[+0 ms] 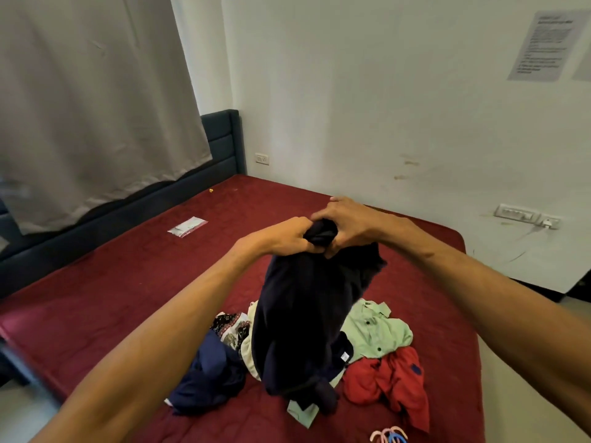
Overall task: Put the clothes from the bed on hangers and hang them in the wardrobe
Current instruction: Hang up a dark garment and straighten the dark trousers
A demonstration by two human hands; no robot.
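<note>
Your left hand (287, 235) and right hand (345, 223), close together, grip the dark navy fabric garment (303, 314) above the maroon bed (128, 266); next, probably a pastel plastic hanger (388, 435).

Maroon bed (128, 282): clothes pile (377, 340), hangers (388, 436) near front edge, plastic packet (187, 226) farther back.
</note>
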